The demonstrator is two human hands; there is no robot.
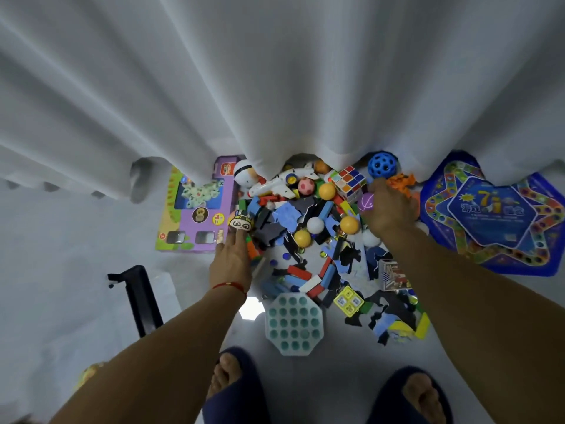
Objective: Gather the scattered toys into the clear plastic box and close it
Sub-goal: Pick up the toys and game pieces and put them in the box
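Observation:
Toys lie in a heap on the pale floor under a white curtain: yellow balls (pixel 327 191), a white ball (pixel 315 225), a colour cube (pixel 350 179), a white plane (pixel 275 186), and several blocks and puzzle pieces (pixel 324 270). My left hand (pixel 230 261) reaches to the heap's left edge, with its fingertips on a round face toy (pixel 241 222). My right hand (pixel 389 208) lies curled over the heap's far right, between a purple ball (pixel 366 201) and an orange toy (pixel 401 182); its grip is hidden. The clear plastic box (pixel 165 289) with a black latch (pixel 139 298) stands at the left.
A purple game box (pixel 195 209) lies left of the heap and a blue star board (pixel 495 215) to the right. A teal bubble tray (pixel 294 324) sits near my feet in dark slippers (pixel 235 390). A blue holed ball (pixel 382 165) rests by the curtain (pixel 275 87).

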